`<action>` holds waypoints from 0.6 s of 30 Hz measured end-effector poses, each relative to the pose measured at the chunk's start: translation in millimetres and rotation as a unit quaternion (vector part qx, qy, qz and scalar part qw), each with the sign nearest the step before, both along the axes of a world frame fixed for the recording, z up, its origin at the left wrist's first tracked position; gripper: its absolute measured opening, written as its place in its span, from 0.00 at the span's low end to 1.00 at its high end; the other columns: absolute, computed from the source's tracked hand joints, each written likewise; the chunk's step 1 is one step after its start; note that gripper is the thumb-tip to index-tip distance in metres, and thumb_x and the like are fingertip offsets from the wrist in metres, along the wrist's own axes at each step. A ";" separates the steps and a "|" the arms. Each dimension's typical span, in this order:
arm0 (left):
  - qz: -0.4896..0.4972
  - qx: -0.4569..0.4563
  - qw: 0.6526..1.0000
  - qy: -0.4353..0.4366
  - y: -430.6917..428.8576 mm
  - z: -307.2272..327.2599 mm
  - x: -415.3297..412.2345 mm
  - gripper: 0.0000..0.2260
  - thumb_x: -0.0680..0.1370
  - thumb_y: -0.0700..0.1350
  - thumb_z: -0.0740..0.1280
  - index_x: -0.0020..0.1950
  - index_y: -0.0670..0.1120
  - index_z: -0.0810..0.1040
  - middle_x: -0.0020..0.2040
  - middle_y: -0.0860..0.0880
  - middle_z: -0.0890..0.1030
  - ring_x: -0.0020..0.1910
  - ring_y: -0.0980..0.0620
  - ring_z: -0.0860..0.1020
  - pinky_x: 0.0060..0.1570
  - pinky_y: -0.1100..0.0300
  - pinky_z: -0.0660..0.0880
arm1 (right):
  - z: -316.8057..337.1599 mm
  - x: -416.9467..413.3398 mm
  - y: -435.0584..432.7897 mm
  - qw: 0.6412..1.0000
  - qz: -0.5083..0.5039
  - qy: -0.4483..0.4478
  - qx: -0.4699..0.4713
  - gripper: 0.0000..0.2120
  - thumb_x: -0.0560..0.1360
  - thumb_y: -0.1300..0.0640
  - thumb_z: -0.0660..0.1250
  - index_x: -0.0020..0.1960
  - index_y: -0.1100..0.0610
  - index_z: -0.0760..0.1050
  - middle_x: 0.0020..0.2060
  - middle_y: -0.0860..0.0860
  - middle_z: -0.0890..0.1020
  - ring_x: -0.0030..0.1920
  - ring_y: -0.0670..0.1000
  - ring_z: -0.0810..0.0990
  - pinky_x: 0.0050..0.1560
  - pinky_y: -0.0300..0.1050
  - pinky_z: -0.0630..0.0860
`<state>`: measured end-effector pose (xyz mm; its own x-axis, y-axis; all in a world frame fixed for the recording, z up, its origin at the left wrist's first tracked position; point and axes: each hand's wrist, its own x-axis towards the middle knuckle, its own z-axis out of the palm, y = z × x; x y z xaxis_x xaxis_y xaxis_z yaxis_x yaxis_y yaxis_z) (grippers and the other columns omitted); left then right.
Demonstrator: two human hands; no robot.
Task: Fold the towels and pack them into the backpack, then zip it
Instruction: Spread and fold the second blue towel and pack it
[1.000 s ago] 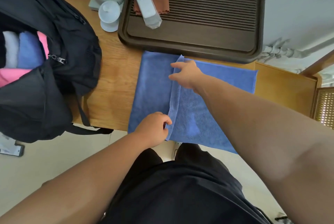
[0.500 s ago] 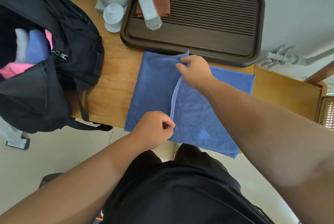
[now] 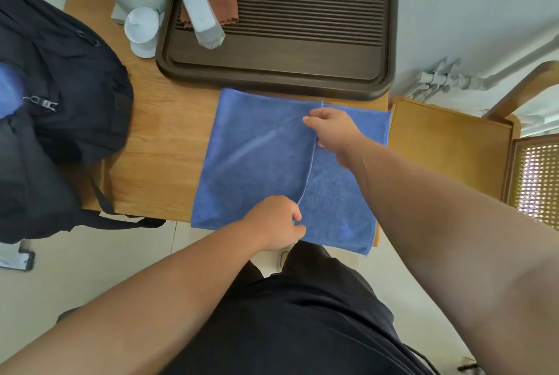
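Head view: blue towel (image 3: 260, 162) lies mid-frame on the table (image 3: 157, 144), its folded-over edge pinched by the left hand (image 3: 273, 223) near and right hand (image 3: 332, 129) far, black backpack (image 3: 60, 120) sitting left.

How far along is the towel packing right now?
Done: a blue cloth, likely a packed towel, shows inside the open backpack. In hand: the left hand and right hand each pinch the edge of a blue towel, which lies folded partway over itself on the table. Left: finishing this fold, packing the towel and zipping the backpack.
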<state>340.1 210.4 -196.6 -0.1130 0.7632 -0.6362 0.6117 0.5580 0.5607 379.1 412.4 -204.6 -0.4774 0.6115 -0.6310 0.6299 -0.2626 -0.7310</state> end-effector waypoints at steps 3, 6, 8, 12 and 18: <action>0.004 0.012 1.000 0.000 1.2 4.6 -1.4 0.14 0.71 0.43 0.63 0.27 0.44 0.64 0.25 0.47 0.65 0.26 0.52 0.62 0.30 0.52 0.66 | 4.3 -1.6 0.2 1.000 -0.017 0.019 0.012 0.21 0.79 0.53 0.67 0.67 0.64 0.75 0.51 0.57 0.79 0.48 0.52 0.73 0.52 0.47 0.72; 0.050 0.045 0.998 0.006 3.0 18.9 -2.2 0.16 0.72 0.40 0.64 0.25 0.44 0.67 0.25 0.47 0.67 0.24 0.48 0.68 0.30 0.53 0.71 | 14.8 0.4 1.2 0.996 -0.050 0.061 0.033 0.23 0.73 0.55 0.66 0.60 0.72 0.70 0.38 0.52 0.70 0.40 0.52 0.64 0.43 0.48 0.63; 0.070 0.065 0.995 0.009 4.4 26.9 -0.7 0.13 0.73 0.41 0.67 0.28 0.42 0.75 0.28 0.48 0.76 0.30 0.48 0.76 0.33 0.55 0.75 | 19.2 3.8 6.5 0.993 -0.074 0.078 0.045 0.21 0.73 0.57 0.64 0.57 0.73 0.70 0.39 0.50 0.68 0.40 0.53 0.62 0.42 0.48 0.62; 0.080 0.076 0.993 -0.029 12.7 37.7 9.8 0.08 0.74 0.40 0.69 0.35 0.44 0.82 0.33 0.52 0.81 0.32 0.55 0.79 0.32 0.61 0.78 | 20.3 17.0 18.1 0.990 -0.094 0.075 0.072 0.13 0.73 0.58 0.63 0.44 0.70 0.74 0.35 0.52 0.65 0.38 0.53 0.60 0.38 0.48 0.60; 0.047 0.070 0.996 0.015 26.1 13.5 9.1 0.05 0.78 0.48 0.68 0.52 0.50 0.82 0.45 0.52 0.81 0.44 0.55 0.77 0.50 0.55 0.76 | -0.1 39.0 14.1 0.977 0.023 -0.114 0.178 0.18 0.78 0.50 0.65 0.66 0.53 0.75 0.66 0.52 0.72 0.55 0.54 0.75 0.53 0.50 0.75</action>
